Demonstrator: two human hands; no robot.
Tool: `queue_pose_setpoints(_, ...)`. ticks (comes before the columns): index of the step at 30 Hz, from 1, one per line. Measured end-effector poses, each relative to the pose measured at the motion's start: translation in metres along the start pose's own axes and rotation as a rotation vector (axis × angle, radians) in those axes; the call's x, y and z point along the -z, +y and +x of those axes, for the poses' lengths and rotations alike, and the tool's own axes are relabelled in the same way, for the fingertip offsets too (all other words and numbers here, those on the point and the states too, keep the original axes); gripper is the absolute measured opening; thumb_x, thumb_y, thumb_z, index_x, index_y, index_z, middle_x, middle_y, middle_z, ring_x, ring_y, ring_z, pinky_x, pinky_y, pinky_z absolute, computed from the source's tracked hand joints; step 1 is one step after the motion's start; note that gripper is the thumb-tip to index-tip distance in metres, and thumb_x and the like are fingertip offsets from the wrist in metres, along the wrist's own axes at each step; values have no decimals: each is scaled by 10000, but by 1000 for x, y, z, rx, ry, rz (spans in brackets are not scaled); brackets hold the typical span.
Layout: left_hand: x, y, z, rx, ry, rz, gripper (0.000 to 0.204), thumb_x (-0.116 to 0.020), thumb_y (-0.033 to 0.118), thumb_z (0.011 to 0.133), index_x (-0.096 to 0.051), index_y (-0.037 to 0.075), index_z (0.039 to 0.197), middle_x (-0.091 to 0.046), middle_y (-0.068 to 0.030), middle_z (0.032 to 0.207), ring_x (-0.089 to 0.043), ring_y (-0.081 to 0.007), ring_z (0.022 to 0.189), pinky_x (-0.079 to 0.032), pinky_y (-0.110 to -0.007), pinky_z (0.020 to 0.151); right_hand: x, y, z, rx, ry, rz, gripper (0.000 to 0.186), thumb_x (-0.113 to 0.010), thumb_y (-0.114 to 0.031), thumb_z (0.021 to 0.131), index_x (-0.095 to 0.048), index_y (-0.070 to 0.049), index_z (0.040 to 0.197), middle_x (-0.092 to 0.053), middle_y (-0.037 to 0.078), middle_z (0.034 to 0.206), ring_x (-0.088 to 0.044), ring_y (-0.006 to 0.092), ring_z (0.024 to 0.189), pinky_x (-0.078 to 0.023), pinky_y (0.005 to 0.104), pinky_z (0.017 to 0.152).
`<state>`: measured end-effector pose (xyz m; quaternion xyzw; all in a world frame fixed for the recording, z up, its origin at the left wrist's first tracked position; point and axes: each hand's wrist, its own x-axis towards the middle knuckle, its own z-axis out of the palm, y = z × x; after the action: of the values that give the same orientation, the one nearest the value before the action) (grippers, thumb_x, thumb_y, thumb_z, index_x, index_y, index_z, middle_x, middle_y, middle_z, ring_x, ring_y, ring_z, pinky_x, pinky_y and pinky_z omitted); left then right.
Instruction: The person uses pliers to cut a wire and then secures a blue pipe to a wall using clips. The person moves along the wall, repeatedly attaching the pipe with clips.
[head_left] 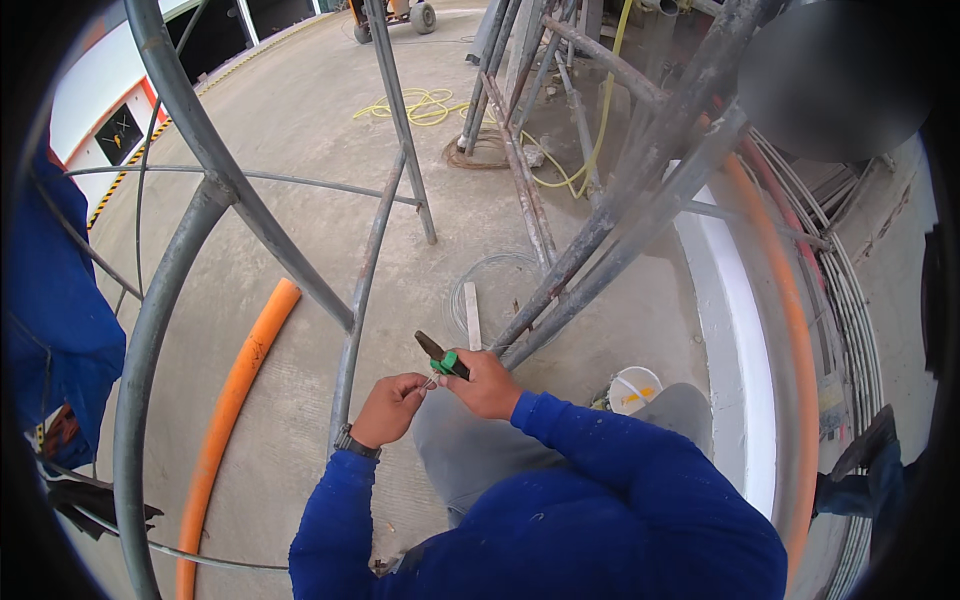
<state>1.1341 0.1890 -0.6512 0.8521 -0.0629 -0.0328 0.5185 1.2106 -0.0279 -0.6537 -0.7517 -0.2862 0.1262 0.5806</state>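
1. Two hands close together, just above the grey trousers [460, 440].
2. Wraps the right hand [487, 385] firmly around the pliers [446, 364], green and black at the handles, with the dark head tilted up and to the left.
3. Pinches seemingly thin wire [427, 384] with the left hand [397, 405], thumb and fingertips brought nearly together, just below and left of the pliers.
4. Cannot tell the wire's full length or any contact with the pliers: too small in view.
5. Judging by the grips, seems to be readying or adjusting the wire with the fingertips, not biting on it, with the plier head pointing away from the pinch.
6. For the next move, probably needs a steady left pinch, a turn of the right wrist to bring the jaws to the wire, and fingertips well out of the bite.
7. Ahead on the concrete floor [420, 280], a loose wire coil [457, 295] beside a pale strip of wood [472, 315]; beside the right knee, a white bucket [618, 395]; to the left, a scaffold pole [295, 260] and an orange pipe [238, 380].
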Motion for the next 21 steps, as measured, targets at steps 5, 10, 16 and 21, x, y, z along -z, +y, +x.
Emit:
queue_pose_setpoints(5, 23, 28, -2, 152, -89, 85, 208, -594, 89, 995, -729, -16, 1113, -685, -114, 826, -612, -150, 752, -506, -315, 742, 16, 30, 1, 7, 172, 72, 127, -694, -107, 935, -645, 0, 982, -617, 107, 767, -647, 191, 740, -492, 388, 694)
queue_pose_setpoints(10, 26, 26, -4, 111, -76, 101, 231, -584, 87, 1000, -737, -21, 1135, -744, -164, 936, -672, -198, 834, -529, -331, 818, 31, 43, -11, -55, 387, 314, 104, -688, -81, 945, -647, 13, 961, -646, 62, 844, -651, 164, 752, -507, 341, 709)
queue_pose_setpoints(16, 32, 28, -3, 149, -50, 64, 253, -574, 89, 1004, -748, -9, 1161, -766, -169, 1020, -694, -209, 907, -535, -333, 869, 45, 58, -50, -192, 219, 81, 162, -699, -124, 960, -676, -4, 1066, -673, 35, 867, -594, 114, 753, -486, 320, 681)
queue_pose_setpoints(21, 34, 28, -3, 176, -36, 43, 264, -574, 98, 1007, -756, 4, 1174, -773, -152, 1036, -693, -203, 924, -535, -333, 875, 32, 72, -74, -471, 27, 278, 228, -700, -139, 964, -690, -1, 1145, -712, 34, 929, -610, 116, 808, -507, 319, 732)
